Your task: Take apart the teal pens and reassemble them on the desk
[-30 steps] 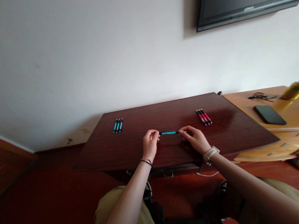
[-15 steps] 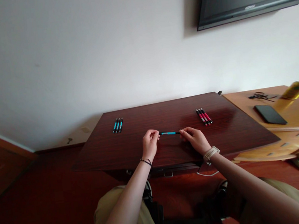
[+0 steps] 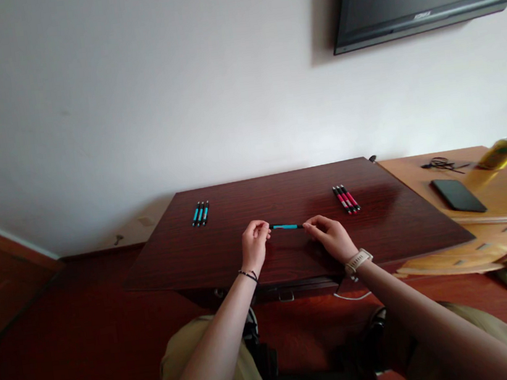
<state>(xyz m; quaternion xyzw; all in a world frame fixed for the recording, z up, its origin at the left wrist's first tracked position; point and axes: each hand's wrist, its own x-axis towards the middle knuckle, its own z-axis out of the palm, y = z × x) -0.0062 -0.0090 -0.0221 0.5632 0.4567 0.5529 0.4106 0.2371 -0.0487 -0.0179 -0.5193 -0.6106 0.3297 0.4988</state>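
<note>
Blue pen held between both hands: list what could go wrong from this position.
The blue pen is pinched only at its ends by the left hand and right hand, above the dark table. If it is pulled apart, a small part might drop and roll off the near edge onto the floor. A slip could also send it toward the red pens or the blue pens, possibly knocking those neat rows askew.

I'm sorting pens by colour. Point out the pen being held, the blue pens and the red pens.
held pen (image 3: 286, 227), head view, middle of its blue barrel
blue pens (image 3: 200, 213), head view, middle pen's barrel
red pens (image 3: 345, 198), head view, middle pen's barrel
</note>
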